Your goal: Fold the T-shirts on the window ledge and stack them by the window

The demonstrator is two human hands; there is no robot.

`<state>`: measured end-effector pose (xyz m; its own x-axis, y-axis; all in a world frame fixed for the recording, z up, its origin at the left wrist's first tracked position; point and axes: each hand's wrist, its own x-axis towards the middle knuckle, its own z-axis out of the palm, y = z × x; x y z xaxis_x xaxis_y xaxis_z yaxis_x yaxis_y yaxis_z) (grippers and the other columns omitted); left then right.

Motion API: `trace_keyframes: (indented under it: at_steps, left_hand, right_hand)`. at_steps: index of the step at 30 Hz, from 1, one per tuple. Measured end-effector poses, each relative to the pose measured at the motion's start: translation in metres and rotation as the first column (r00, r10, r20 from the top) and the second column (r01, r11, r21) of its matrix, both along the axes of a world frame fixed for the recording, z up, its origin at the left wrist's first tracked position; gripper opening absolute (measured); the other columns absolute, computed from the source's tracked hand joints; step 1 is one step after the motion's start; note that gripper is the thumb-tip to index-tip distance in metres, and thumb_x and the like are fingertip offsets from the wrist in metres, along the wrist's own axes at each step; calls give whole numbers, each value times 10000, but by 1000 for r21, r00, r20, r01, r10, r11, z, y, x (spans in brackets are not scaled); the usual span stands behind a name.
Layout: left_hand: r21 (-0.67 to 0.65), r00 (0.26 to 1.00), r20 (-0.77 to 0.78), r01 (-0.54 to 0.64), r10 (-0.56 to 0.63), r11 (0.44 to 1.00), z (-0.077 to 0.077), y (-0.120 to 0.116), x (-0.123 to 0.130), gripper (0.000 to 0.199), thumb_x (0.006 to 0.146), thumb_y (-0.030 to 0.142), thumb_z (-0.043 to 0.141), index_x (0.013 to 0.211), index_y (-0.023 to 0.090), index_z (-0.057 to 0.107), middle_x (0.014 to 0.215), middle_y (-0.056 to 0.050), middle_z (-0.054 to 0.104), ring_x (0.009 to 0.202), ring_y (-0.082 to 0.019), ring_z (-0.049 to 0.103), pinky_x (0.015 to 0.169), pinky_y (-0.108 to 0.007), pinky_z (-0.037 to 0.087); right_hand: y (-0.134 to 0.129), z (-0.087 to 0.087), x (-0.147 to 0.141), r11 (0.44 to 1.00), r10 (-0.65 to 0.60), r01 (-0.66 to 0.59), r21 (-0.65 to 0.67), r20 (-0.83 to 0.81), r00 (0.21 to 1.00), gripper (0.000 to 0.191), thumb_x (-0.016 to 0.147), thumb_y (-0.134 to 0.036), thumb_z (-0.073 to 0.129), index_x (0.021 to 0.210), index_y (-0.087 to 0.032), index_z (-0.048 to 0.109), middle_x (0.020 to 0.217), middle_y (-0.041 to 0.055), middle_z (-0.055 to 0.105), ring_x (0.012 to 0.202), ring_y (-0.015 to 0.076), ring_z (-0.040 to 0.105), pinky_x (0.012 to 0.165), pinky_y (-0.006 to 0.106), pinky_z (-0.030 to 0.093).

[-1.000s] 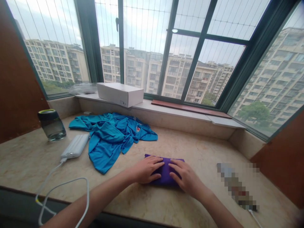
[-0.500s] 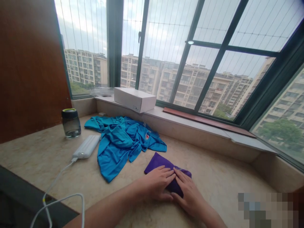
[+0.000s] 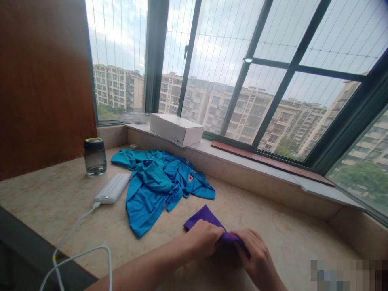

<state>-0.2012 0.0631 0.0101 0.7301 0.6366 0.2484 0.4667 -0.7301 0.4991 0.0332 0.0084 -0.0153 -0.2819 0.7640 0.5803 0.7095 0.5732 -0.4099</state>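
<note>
A folded purple cloth (image 3: 207, 216) lies on the stone ledge at the lower middle of the view. My left hand (image 3: 206, 238) is closed on its near edge, fingers curled in. Beside it my right hand (image 3: 253, 248) grips the cloth's right part, the thumb below and the fingers on top. Between my hands the fabric is raised and bent over into a roll. Part of the cloth is hidden by my fingers. Beyond it a crumpled blue shirt (image 3: 151, 178) with a small red and white badge is spread out.
A white power bank (image 3: 112, 189) with a white cable (image 3: 75, 226) lies left of the shirt. Behind it stands a clear bottle (image 3: 95, 157) with a dark lid. A white box (image 3: 176, 128) sits on the sill (image 3: 242, 161) below the barred windows.
My hands lay flat on the purple cloth before; now both have closed on it and lifted its near part into a fold. The view has shifted slightly.
</note>
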Motion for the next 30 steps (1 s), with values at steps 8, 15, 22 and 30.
trace_keyframes:
  at_steps: [8, 15, 22, 30]
  left_hand:
    - [-772, 826, 495, 276, 269, 572, 21, -8, 5, 400, 851, 457, 698, 1092, 141, 740, 1012, -71, 784, 952, -281, 724, 851, -358, 554]
    - [-877, 637, 475, 402, 608, 264, 19, -18, 12, 576, 765, 436, 836, 1243, 195, 625, 1052, -103, 787, 1025, -308, 745, 907, -402, 576]
    - [-841, 671, 533, 487, 514, 236, 19, -28, 9, 551, 749, 307, 857, 1248, 235, 634, 1105, -59, 776, 1039, -261, 738, 968, -362, 549]
    - [-865, 809, 496, 431, 316, 256, 12, -31, 13, 598, 774, 439, 845, 1288, 205, 646, 1220, -103, 749, 1213, -340, 662, 1083, -479, 479]
  right_hand:
    - [4, 20, 1, 797, -309, -336, -501, -818, 485, 797, 848, -815, 560, 1383, -225, 593, 1326, 147, 688, 1200, 337, 659, 1019, 478, 509]
    - [-7, 22, -4, 572, -279, -676, -464, -885, 372, 805, 870, -847, 463, 1370, -239, 629, 1316, 126, 698, 1245, 298, 627, 1094, 450, 412]
    - [-13, 28, -2, 447, -247, -772, -452, -892, 379, 851, 881, -857, 415, 1337, -185, 669, 1265, 141, 720, 1214, 302, 645, 1097, 435, 419]
    - [-19, 46, -17, 798, -146, -566, -209, -977, 155, 728, 863, -382, 797, 1510, -362, 465, 1378, 38, 668, 1249, 236, 637, 1145, 426, 414]
